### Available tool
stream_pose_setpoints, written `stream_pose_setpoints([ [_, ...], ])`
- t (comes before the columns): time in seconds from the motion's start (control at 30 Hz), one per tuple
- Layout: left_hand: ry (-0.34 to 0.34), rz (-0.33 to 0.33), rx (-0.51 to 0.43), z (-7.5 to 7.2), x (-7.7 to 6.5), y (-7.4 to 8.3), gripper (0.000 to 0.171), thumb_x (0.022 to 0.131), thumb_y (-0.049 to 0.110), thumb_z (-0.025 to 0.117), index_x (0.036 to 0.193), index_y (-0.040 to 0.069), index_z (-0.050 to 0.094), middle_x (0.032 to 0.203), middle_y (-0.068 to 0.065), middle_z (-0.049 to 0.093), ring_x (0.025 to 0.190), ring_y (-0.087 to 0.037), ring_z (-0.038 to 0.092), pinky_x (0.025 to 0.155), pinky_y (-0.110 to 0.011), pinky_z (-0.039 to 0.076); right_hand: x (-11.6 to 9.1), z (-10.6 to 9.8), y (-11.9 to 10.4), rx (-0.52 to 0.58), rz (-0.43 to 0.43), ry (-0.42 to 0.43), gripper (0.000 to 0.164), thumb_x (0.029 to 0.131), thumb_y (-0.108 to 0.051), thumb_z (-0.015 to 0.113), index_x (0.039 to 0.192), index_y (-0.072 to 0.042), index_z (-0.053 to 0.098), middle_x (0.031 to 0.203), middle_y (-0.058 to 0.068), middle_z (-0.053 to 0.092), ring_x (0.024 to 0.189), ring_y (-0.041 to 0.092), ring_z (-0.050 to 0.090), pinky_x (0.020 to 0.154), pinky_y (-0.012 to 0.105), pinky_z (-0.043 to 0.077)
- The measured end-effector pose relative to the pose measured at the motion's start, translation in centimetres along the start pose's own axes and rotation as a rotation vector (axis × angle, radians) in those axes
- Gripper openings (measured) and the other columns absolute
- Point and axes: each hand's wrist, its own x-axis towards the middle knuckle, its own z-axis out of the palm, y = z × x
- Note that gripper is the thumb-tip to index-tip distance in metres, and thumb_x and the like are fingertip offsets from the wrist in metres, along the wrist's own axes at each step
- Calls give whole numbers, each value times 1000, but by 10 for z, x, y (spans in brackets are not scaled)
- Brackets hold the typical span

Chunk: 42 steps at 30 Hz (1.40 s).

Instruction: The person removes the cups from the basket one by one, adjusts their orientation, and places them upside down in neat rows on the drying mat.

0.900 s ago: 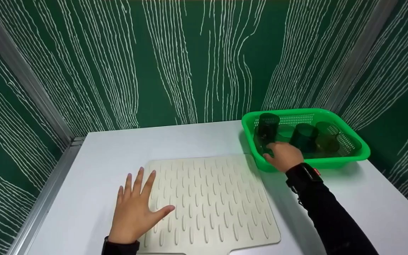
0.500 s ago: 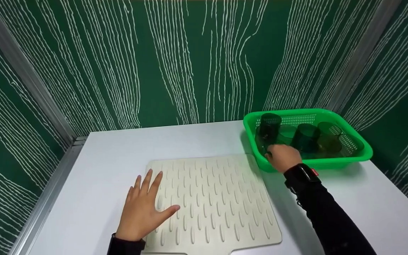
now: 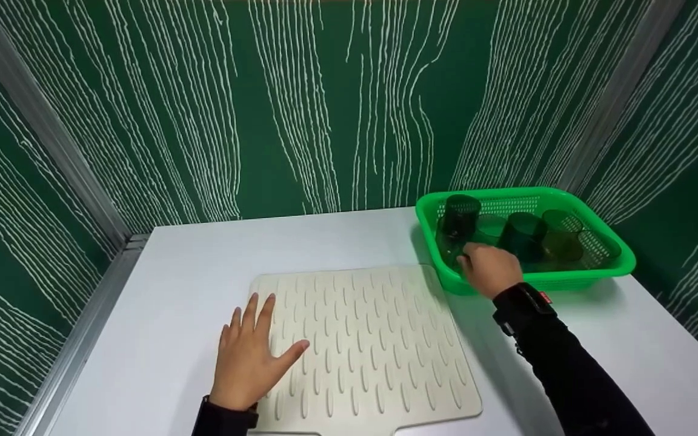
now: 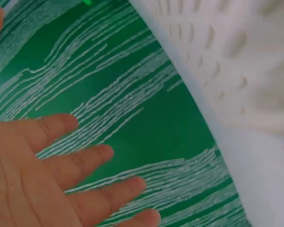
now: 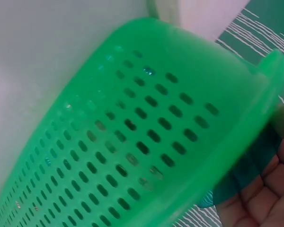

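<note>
My right hand (image 3: 489, 269) reaches over the front left rim of a green plastic basket (image 3: 567, 280). In the right wrist view its fingers (image 5: 262, 203) curl round a see-through teal cup (image 5: 248, 172), partly hidden by the basket wall. Several tinted see-through cups stand in the basket, among them a dark cup (image 3: 462, 217) at the left, a dark teal cup (image 3: 522, 235) in the middle and an amber cup (image 3: 561, 233). Fingers spread and holding nothing, my left hand (image 3: 249, 360) hovers by the left edge of a beige mat (image 3: 373, 339) with raised oblong bumps.
The mat lies on a white table (image 3: 143, 315), left of the basket. Green walls (image 3: 379, 121) with white wavy lines close in the back and both sides. Grey metal posts (image 3: 609, 91) stand at the corners.
My right hand's thumb and fingers have drawn in round the cup inside the basket. My left hand has shifted slightly to the right, still spread.
</note>
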Motion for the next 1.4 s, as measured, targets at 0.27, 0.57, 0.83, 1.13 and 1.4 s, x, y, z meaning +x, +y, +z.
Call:
stream_pose_setpoints([
  [0.27,4,-27,-160,4,2,7,97,81,65,66,153,9,32,157,-24,29,140,-51,31,109,-66,29,-1,-23,-7,52,-13,120,15,98,-16,59,87,-5,58,70,10,52,62,24,47,62,39,32],
  [0.57,44,-26,-454,5,4,18,97,86,59,66,158,16,17,163,-17,16,149,-40,20,111,-65,28,-12,-32,-32,150,-85,345,14,95,-13,63,102,-1,65,87,16,65,76,29,61,71,42,47],
  [0.83,-48,-37,-647,4,1,24,92,93,50,61,159,23,3,165,-13,6,151,-39,9,111,-72,18,-35,-14,-65,351,-234,473,9,88,-1,68,96,-3,65,87,9,66,80,19,61,74,26,45],
  [1.13,-116,-49,-758,3,-3,29,91,94,45,61,157,31,-3,166,-9,-1,152,-36,3,111,-74,11,-49,7,-82,751,-290,485,15,91,0,64,101,-10,69,90,0,68,87,9,59,82,19,44],
  [1.4,-166,-36,-868,6,-3,34,88,95,41,59,158,31,-3,166,-7,-4,152,-39,0,111,-75,8,-65,-12,-119,833,-189,352,18,89,6,64,98,-8,71,87,6,70,83,10,60,78,17,46],
])
